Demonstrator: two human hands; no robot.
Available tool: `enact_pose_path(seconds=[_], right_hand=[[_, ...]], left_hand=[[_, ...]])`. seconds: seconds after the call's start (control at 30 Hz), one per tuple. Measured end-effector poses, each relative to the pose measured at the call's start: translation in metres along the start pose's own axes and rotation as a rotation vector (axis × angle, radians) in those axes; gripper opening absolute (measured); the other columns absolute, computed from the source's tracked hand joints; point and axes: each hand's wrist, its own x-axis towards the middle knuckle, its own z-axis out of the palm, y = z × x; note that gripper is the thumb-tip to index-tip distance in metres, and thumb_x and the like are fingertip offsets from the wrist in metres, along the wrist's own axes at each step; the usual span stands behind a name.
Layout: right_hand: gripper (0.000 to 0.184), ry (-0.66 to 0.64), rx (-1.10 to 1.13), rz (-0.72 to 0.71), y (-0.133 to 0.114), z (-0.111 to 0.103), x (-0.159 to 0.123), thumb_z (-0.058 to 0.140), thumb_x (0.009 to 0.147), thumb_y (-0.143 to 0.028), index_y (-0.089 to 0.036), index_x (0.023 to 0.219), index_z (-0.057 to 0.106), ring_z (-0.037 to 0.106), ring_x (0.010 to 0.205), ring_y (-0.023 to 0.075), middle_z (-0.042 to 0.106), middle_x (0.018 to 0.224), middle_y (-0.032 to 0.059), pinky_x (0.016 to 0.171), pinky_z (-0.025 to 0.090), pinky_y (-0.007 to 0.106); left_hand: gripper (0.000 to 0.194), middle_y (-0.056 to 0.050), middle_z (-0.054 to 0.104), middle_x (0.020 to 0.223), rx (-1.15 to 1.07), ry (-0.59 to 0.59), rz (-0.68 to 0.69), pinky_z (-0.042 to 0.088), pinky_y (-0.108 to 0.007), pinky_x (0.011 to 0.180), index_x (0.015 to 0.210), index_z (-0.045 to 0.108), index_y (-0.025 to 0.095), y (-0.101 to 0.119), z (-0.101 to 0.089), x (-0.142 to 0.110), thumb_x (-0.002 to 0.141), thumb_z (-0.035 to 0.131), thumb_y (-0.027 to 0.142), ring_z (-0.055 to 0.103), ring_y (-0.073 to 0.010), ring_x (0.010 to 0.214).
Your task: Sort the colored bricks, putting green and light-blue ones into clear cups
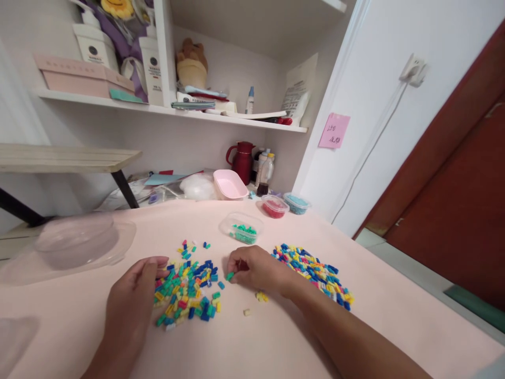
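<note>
My right hand (250,268) is closed in a pinch, its fingertips on a small green toy building brick (230,276) just above or at the table surface. My left hand (136,287) lies at the left edge of a mixed pile of small bricks (189,287), its fingers stretched toward it and nothing visible in them. Beyond my right hand stands a clear plastic tub (224,226) holding green bricks. Yellow bricks (261,297) and a single beige brick (246,312) lie nearer to me. A second mixed pile (311,268) spreads out past my right forearm, which partly covers it.
Farther back are a tub of red pieces (275,206), a tub of blue pieces (297,203) and a pink basin (230,184). A red jug (242,160) and bottles (266,171) stand behind. Clear plastic containers (79,239) sit at the left, beside a small wooden stand (67,158).
</note>
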Motion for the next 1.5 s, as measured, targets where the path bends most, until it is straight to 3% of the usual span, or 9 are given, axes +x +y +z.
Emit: enact_pose_path(seconds=[0.2,0.37,0.47,0.63,0.83,1.03,1.2,1.33,1.5], right_hand=[[0.01,0.097,0.146,-0.004,0.006,-0.013,0.0,0.067,0.077,-0.021,-0.02,0.083,0.074,0.057,0.06,0.0111,0.065,0.068,-0.0025,0.056,0.041,0.02],[0.026,0.654,0.267,0.026,0.019,-0.035,0.011,0.061,0.083,-0.034,-0.019,0.099,0.073,0.053,0.051,0.0122,0.063,0.066,-0.001,0.052,0.045,0.024],[0.035,0.786,0.171,0.029,0.03,-0.045,0.015,0.058,0.085,-0.035,-0.017,0.112,0.071,0.054,0.051,0.012,0.067,0.074,0.0018,0.055,0.048,0.026],[0.035,0.709,0.246,-0.019,0.025,-0.047,0.003,0.049,0.091,-0.035,-0.017,0.112,0.07,0.057,0.052,0.0119,0.067,0.075,0.002,0.055,0.047,0.025],[0.013,0.23,0.113,-0.123,-0.004,-0.033,-0.009,0.063,0.083,-0.021,-0.02,0.089,0.075,0.062,0.075,0.0139,0.07,0.087,0.0026,0.068,0.047,0.023],[0.025,0.025,-0.157,-0.121,-0.005,-0.011,-0.006,0.07,0.076,-0.013,-0.024,0.097,0.075,0.062,0.077,0.0143,0.071,0.091,0.0014,0.071,0.044,0.023],[0.019,0.033,-0.275,-0.069,-0.003,0.0,-0.002,0.076,0.074,-0.025,-0.025,0.093,0.075,0.06,0.076,0.0154,0.069,0.086,0.0,0.068,0.04,0.024],[0.014,0.061,-0.309,-0.111,-0.007,0.007,-0.002,0.068,0.077,-0.016,-0.025,0.084,0.075,0.062,0.078,0.0149,0.071,0.089,0.0,0.069,0.04,0.024],[0.018,0.167,-0.279,-0.188,-0.006,-0.009,-0.004,0.063,0.08,-0.014,-0.026,0.086,0.076,0.062,0.076,0.0149,0.073,0.088,0.0005,0.068,0.043,0.024]], left_hand=[[0.037,0.0,0.074,0.08,-0.033,-0.002,-0.012,0.05,-0.034,0.077,0.086,0.071,0.026,-0.002,0.0,0.001,0.069,0.055,0.055,0.069,-0.024,0.087],[0.037,-0.001,0.075,0.078,-0.018,-0.002,-0.025,0.05,-0.037,0.08,0.083,0.071,0.026,0.0,-0.001,0.002,0.067,0.053,0.055,0.069,-0.0259,0.088],[0.037,-0.001,0.075,0.079,-0.024,-0.005,-0.014,0.049,-0.038,0.084,0.083,0.071,0.026,-0.001,-0.002,0.005,0.066,0.053,0.054,0.069,-0.0261,0.09],[0.038,-0.002,0.075,0.079,-0.037,0.018,-0.002,0.052,-0.038,0.078,0.086,0.071,0.025,-0.006,-0.002,0.006,0.07,0.053,0.054,0.07,-0.0265,0.087],[0.035,-0.002,0.074,0.076,-0.043,0.04,-0.002,0.052,-0.032,0.068,0.086,0.07,0.023,0.001,0.0,0.0,0.072,0.052,0.049,0.069,-0.0232,0.081],[0.034,-0.001,0.074,0.078,-0.045,0.031,0.011,0.051,-0.031,0.069,0.089,0.07,0.023,-0.002,-0.001,0.0,0.074,0.053,0.049,0.069,-0.0226,0.083],[0.036,-0.002,0.074,0.078,-0.031,0.019,0.016,0.051,-0.032,0.069,0.089,0.07,0.023,-0.001,-0.001,-0.002,0.075,0.053,0.051,0.069,-0.024,0.083],[0.037,-0.003,0.074,0.08,-0.019,0.015,0.022,0.051,-0.032,0.066,0.09,0.07,0.022,0.002,0.0,-0.004,0.075,0.052,0.051,0.07,-0.0247,0.084],[0.037,-0.003,0.075,0.08,-0.005,0.014,-0.003,0.051,-0.032,0.067,0.091,0.071,0.023,0.002,0.0,-0.004,0.076,0.051,0.051,0.07,-0.0239,0.083]])
